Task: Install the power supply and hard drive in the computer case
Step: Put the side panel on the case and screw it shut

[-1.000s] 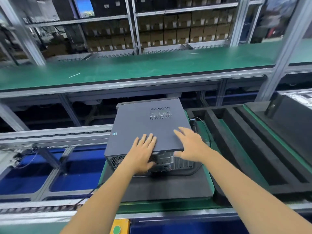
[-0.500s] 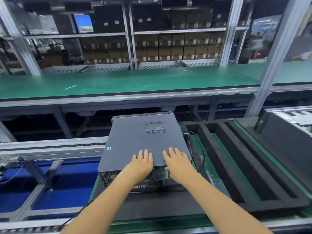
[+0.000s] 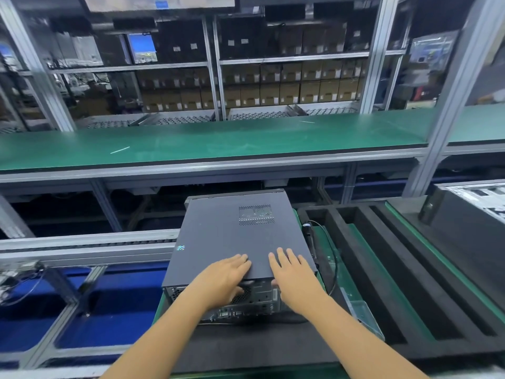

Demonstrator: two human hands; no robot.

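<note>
both hands flat on the computer case

my left hand and right hand lie side by side on the lid's near edge, fingers straight, grasping nothing, thumbs tucked under, i'd judge to slide it. case lies on its black foam pad. power supply, hard drive: unseen.

surface: black foam pad | on it: computer case
</note>
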